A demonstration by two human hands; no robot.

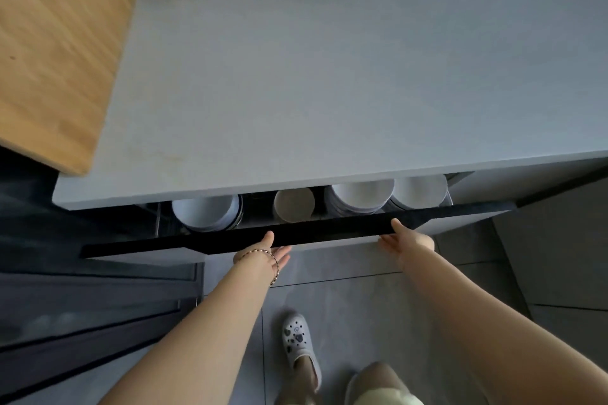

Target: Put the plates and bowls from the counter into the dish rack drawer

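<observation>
1. Left hand and right hand lie flat, fingers spread, against the drawer front, grasping nothing.
2. White bowls sit stacked inside the drawer, under the counter.

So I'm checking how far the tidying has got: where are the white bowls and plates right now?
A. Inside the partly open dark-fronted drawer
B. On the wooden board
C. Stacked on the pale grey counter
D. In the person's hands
A: the stacked white bowls sit inside the dark-fronted drawer, while the pale grey counter shows no dishes and both hands rest on the drawer's front edge.
</observation>
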